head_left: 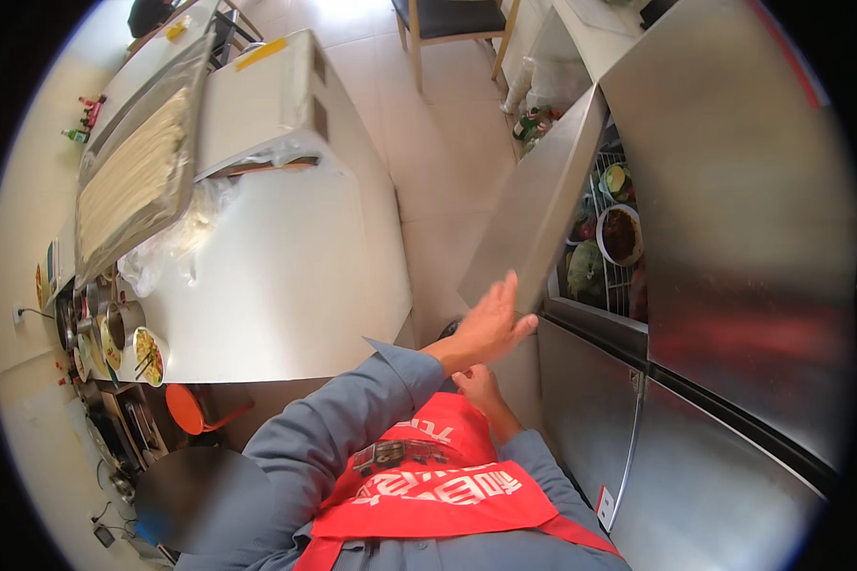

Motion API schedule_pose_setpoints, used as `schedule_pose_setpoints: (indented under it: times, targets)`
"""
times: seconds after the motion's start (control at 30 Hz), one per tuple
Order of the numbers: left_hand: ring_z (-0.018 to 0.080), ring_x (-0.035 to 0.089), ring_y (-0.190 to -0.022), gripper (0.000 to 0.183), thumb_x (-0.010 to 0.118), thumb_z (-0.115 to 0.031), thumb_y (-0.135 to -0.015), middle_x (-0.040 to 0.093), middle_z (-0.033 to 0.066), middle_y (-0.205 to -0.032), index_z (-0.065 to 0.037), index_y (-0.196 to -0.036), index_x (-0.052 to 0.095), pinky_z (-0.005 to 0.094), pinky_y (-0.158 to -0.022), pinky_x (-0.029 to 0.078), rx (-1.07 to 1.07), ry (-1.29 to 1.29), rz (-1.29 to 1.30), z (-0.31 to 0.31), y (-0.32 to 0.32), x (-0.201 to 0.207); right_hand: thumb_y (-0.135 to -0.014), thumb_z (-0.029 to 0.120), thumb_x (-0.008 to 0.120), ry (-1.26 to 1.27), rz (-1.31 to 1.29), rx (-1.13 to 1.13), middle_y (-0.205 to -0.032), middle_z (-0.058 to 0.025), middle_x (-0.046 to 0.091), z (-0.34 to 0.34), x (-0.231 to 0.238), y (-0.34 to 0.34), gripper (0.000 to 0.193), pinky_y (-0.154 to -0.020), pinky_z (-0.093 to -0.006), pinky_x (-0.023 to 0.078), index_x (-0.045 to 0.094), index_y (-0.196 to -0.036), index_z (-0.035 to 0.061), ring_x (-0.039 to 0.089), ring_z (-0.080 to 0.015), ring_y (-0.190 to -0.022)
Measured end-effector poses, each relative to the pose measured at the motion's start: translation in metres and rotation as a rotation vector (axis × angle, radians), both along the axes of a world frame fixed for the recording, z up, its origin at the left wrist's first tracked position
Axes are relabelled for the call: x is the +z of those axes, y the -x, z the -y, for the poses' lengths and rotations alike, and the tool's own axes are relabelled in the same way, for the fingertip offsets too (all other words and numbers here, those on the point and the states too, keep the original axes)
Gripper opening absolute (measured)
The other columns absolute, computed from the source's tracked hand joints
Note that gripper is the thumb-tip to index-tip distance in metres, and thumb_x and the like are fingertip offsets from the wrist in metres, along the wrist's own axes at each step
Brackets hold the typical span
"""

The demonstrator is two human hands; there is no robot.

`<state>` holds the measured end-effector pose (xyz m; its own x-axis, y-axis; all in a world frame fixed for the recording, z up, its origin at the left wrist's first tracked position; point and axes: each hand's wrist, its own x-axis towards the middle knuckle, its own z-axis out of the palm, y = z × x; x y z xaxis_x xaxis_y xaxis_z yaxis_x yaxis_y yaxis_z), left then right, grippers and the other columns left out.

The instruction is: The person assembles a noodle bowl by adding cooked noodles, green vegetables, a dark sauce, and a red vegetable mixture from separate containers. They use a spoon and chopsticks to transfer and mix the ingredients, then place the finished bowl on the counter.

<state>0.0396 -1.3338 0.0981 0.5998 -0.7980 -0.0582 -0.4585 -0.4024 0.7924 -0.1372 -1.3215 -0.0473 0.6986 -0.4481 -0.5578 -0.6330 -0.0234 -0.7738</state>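
My left hand (490,328) reaches across in front of me, fingers stretched out and palm turned toward the open steel refrigerator door (543,200). It overlaps the door's near lower edge; whether it touches cannot be made out. Just below it, my right hand (481,388) is held close to the red apron (448,476), its fingers curled in and nothing visible in them. Through the gap beside the door, the refrigerator shows a wire shelf, a white bowl of dark brown food (621,235) and a leafy green vegetable (586,271).
A white counter (295,285) stands at left, bearing a clear-covered tray of pale strips (138,181) and a bowl of food with chopsticks (149,356). An orange stool (186,409) is below it. More steel doors (724,457) lie at right; a chair (452,24) stands far ahead.
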Motion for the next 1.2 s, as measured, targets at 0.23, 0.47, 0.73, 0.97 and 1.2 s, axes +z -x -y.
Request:
schedule_pose_setpoints:
  times: [0.23,0.47,0.73,0.97,1.2]
  targets:
    - [0.0419,0.065,-0.094,0.035,0.058,-0.029,-0.1,0.067,0.0242,-0.099,0.001,-0.118,0.06,0.0475,-0.081,0.052,-0.324,-0.108,-0.467,-0.178,0.011,0.028,-0.084,0.01,0.066,0.757,0.104,0.127,-0.128,-0.0208,0.06,0.102,0.084,-0.03,0.047,-0.104,-0.0439,0.046,0.059,-0.128,-0.0016,0.059,-0.0377,-0.118]
    - [0.0377,0.068,-0.092,0.032,0.059,-0.025,-0.098,0.07,0.0193,-0.094,0.001,-0.115,0.064,0.0441,-0.081,0.054,0.443,-0.378,-0.217,-0.432,0.003,0.012,-0.081,0.007,0.057,0.98,-0.402,-0.069,-0.115,-0.0266,0.066,0.195,0.073,0.017,0.045,-0.089,-0.0469,0.054,0.061,-0.124,-0.0074,0.066,-0.0413,-0.102]
    - [0.0271,0.07,-0.087,0.02,0.055,-0.018,-0.102,0.068,0.0141,-0.098,-0.002,-0.115,0.056,0.0427,-0.074,0.058,1.575,0.667,-0.866,-0.647,-0.048,-0.035,-0.088,0.007,0.06,-0.102,-0.396,0.104,-0.078,-0.0064,0.058,0.056,0.079,-0.004,0.012,-0.048,-0.037,0.054,0.061,-0.1,0.0061,0.065,-0.0263,-0.061]
    - [0.0417,0.064,-0.108,0.044,0.047,0.0,-0.094,0.057,0.0288,-0.122,0.001,-0.137,0.039,0.0526,-0.092,0.056,1.638,1.371,-0.94,-0.732,-0.142,-0.058,-0.093,0.008,0.06,-0.005,-0.336,0.249,-0.089,-0.0083,0.065,-0.042,0.158,-0.05,0.022,-0.051,-0.0336,0.055,0.062,-0.114,0.0019,0.067,-0.0218,-0.065]
    - [0.0507,0.038,-0.139,0.061,0.036,0.01,-0.089,0.033,0.0287,-0.152,0.008,-0.149,0.024,0.0674,-0.115,0.035,1.434,1.647,-0.981,-0.76,-0.182,-0.076,-0.095,0.012,0.057,0.1,-0.325,-0.022,-0.092,-0.0106,0.066,-0.021,0.174,0.001,0.022,-0.052,-0.0331,0.056,0.062,-0.114,0.0021,0.066,-0.0211,-0.064]
